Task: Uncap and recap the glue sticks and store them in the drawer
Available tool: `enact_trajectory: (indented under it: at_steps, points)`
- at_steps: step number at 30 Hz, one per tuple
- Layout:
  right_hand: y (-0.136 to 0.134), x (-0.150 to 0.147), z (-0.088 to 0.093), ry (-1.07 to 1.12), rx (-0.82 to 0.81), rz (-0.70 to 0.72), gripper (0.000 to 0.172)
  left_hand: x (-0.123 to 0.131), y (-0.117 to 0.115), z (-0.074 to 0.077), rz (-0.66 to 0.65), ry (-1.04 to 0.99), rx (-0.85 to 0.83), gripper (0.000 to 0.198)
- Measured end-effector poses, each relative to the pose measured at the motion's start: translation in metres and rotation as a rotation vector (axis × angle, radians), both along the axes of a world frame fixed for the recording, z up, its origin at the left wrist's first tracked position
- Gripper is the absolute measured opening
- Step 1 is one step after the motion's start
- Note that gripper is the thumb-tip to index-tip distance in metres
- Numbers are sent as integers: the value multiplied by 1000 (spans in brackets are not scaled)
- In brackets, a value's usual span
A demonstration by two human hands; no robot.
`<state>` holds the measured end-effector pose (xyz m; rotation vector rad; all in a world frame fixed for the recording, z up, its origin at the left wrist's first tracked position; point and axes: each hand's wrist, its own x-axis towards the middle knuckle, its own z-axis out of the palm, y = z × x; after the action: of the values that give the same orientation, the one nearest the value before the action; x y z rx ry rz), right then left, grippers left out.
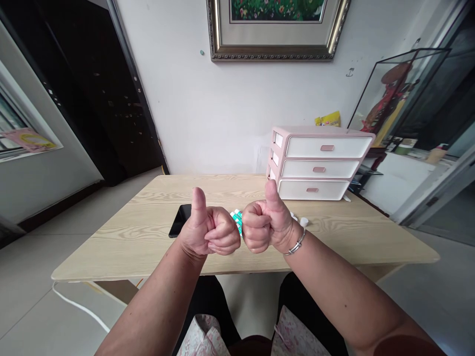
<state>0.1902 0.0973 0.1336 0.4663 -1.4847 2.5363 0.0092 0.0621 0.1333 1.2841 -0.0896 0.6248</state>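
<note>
My left hand (213,228) is a fist with the thumb pointing up, held above the table. Beside it, my right hand (265,221) makes the same thumbs-up, with a silver bracelet (297,243) around the wrist. The knuckles of both hands face each other with a narrow gap between. Nothing shows in either fist. Behind the hands lie small green-and-white pieces (236,216), partly hidden and too small to name. Small white round pieces (304,222) lie just past my right wrist. A black phone (180,220) lies partly behind my left hand.
A pink-and-white three-drawer box (319,169) stands at the table's back right, with a yellow packet (328,119) behind its top. The wooden table (122,242) has its back edge by the wall. A white cable (81,307) hangs down at the left front. A framed picture (274,51) hangs above.
</note>
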Motion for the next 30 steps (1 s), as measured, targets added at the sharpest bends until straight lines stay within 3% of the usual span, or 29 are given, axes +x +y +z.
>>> enact_trajectory:
  at_steps: [22,30]
  points:
    - [-5,1,-7,-1,2,1,79,2,-6,-2,-5,-4,7,83]
    - [-5,8,-9,-32,17,-65,81,0,-7,-3,12,-19,42,82]
